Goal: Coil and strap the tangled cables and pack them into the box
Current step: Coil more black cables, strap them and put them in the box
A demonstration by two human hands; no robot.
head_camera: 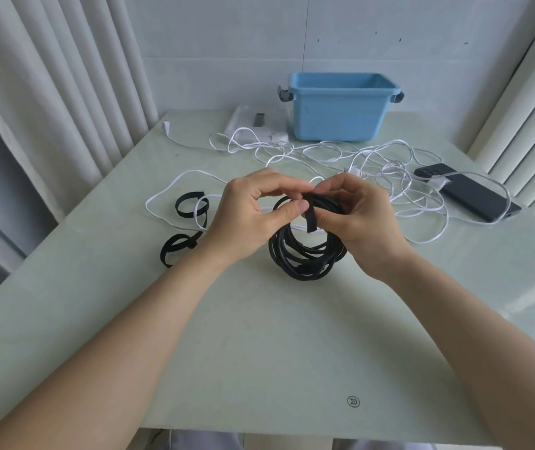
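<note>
The coiled cable [305,254] hangs just below the fingers [295,207]. 2 loose straps [185,222] lie on the table [259,336] left of them; the tangled cables [373,164] spread behind and right, the box [334,115] farther behind.

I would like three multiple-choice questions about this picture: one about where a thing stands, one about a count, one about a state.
1. Where does the light blue plastic box stand?
A. at the far edge of the pale green table
B. on the floor
C. between the forearms

2. How many spare black strap loops lie on the table to the left of the left hand?
A. none
B. two
C. five

3. What state is the black cable in?
A. stretched straight
B. inside the box
C. coiled, held by both hands

Answers:
1 A, it stands beyond the loose white cables.
2 B, two loops show there.
3 C, the right hand and the left one pinch a black strap at its top.
</note>
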